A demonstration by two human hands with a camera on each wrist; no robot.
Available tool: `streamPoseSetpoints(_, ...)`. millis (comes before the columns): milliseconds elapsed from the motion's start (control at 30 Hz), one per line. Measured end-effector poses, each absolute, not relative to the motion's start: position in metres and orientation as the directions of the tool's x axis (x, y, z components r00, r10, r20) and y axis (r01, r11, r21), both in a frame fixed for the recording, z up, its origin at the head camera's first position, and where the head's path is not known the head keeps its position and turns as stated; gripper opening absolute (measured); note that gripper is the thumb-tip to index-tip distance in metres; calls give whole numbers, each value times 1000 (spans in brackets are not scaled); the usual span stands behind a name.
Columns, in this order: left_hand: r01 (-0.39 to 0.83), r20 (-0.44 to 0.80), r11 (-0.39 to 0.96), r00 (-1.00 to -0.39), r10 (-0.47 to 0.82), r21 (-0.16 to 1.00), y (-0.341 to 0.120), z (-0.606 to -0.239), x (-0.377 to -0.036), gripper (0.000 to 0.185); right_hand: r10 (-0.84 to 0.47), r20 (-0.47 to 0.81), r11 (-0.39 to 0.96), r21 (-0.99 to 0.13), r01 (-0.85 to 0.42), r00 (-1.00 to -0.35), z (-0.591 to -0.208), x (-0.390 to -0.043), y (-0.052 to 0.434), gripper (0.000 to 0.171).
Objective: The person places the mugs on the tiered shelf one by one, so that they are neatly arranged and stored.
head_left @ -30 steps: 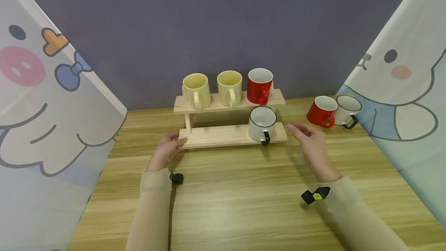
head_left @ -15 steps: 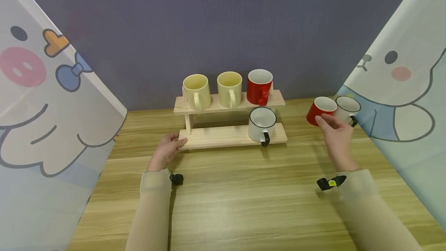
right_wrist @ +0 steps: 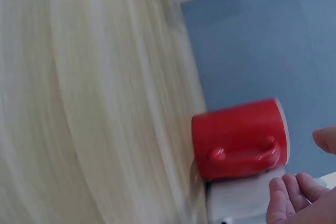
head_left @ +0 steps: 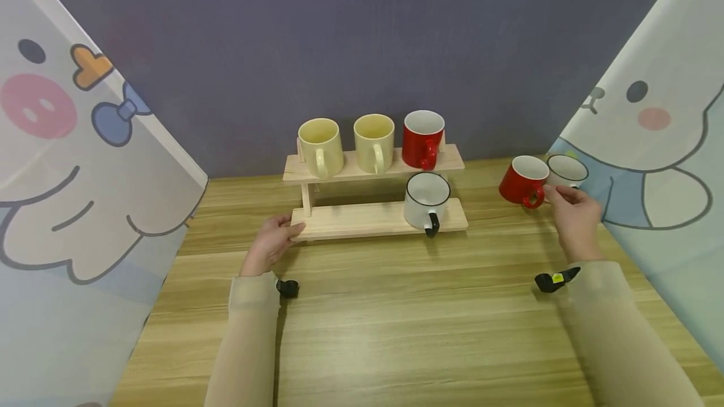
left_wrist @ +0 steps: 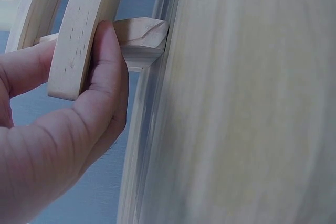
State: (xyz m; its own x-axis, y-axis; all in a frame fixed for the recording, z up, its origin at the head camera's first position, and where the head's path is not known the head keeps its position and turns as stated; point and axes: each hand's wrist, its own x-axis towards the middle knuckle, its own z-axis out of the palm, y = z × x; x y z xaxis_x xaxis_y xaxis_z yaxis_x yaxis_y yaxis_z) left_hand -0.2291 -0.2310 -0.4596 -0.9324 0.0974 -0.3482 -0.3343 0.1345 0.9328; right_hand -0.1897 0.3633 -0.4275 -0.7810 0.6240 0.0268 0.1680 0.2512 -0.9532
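Note:
My left hand (head_left: pixel 273 245) pinches the left end of the lower board of a two-tier wooden shelf (head_left: pixel 351 221). In the left wrist view, the thumb and fingers are on either side of the board end (left_wrist: pixel 73 51). My right hand (head_left: pixel 575 222) is in front of a white mug (head_left: pixel 567 170) with a black rim, hiding most of its handle. The right wrist view shows that hand's thumb and fingers (right_wrist: pixel 296 190) apart, with nothing between them. A red mug (head_left: pixel 519 184) stands just left of the white one.
On the upper board stand two yellow mugs (head_left: pixel 322 143) (head_left: pixel 370 140) and a red mug (head_left: pixel 418 143). Another black-rimmed white mug (head_left: pixel 421 206) sits at the right of the lower board. A dark wall (head_left: pixel 362 36) rises behind the wooden table (head_left: pixel 396 319); printed panels flank it.
My right hand has moved right from beside the shelf, past the front of the red mug, to the white mug. The left hand has stayed at the shelf's end.

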Motion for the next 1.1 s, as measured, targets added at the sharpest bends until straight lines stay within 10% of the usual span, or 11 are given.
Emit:
streamPoseSetpoints(333,-330,-335,58,-936,112,942,-227,-460,-231,75,439,-8,449,-864,227,-899,-444,-205,382,76)
streamPoseSetpoints(833,-324,-328,48,-938,111,945,-226,-460,-231,70,309,102,431,-901,44,-946,-454,-216,391,62)
streamPoseSetpoints(1100,-330,-335,59,-937,103,942,-227,-461,-232,73,215,73,191,-981,-32,-974,-447,-218,386,45)
